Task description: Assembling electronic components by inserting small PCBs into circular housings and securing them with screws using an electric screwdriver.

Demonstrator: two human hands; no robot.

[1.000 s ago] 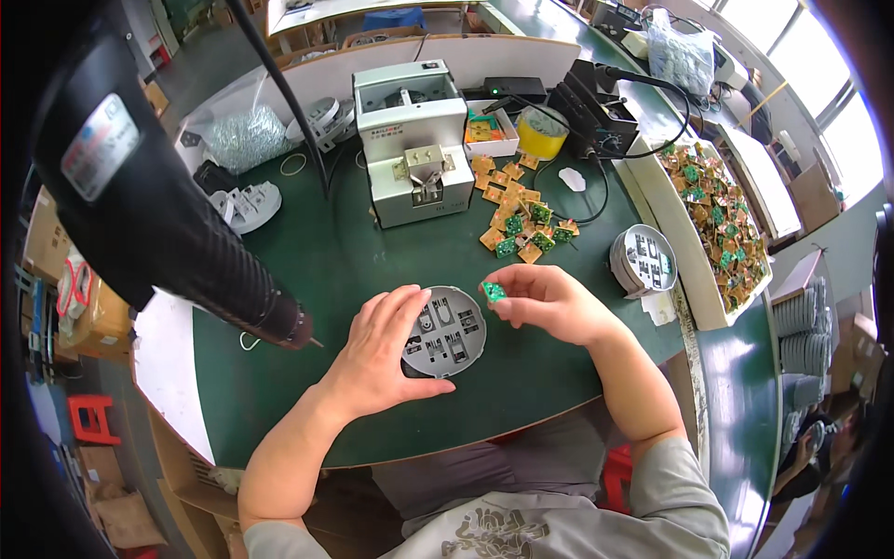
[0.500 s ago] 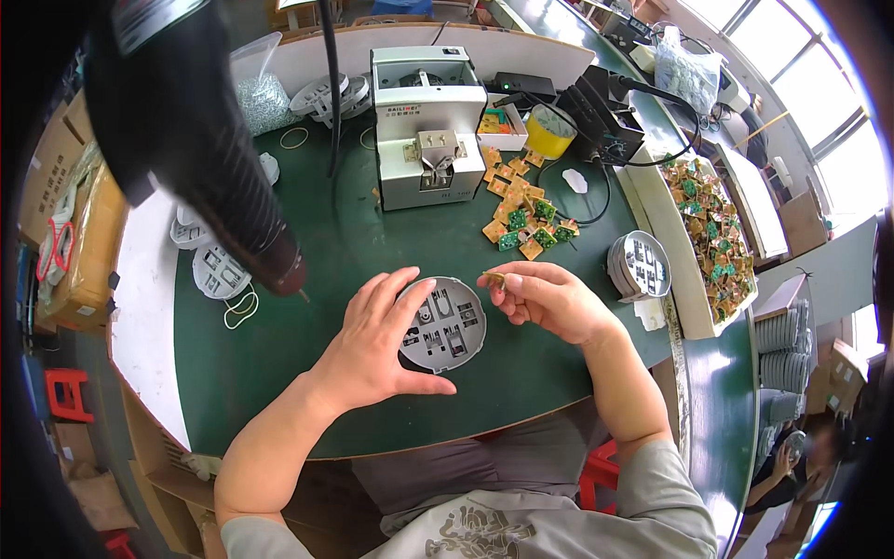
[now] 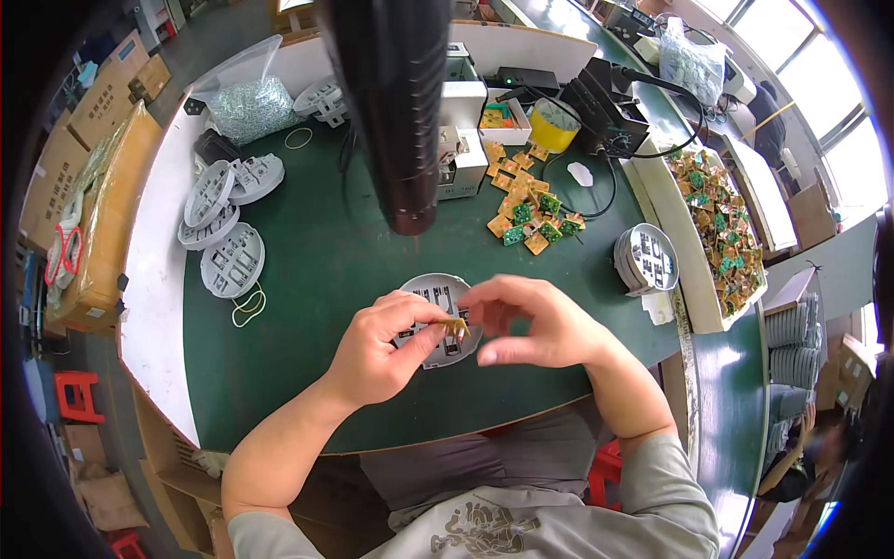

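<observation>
Circuit board [image 3: 455,325], pinched between my left hand [image 3: 377,352] and right hand [image 3: 533,321] at frame centre, could slip onto the round tray [image 3: 430,284] if my grip loosens.

An electronics assembly workshop: a green tabletop [image 3: 307,279] carries loose small circuit boards [image 3: 531,210], a white bin of more boards [image 3: 722,233], stacked grey round part trays [image 3: 223,219], and a benchtop machine [image 3: 461,130]; cardboard boxes [image 3: 93,186] line the floor.

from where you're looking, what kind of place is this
Most likely an electronics assembly bench in a small factory. Both hands hold a small circuit board over a round grey slotted tray; loose boards litter the green table, and a white bin holds many more.
</observation>
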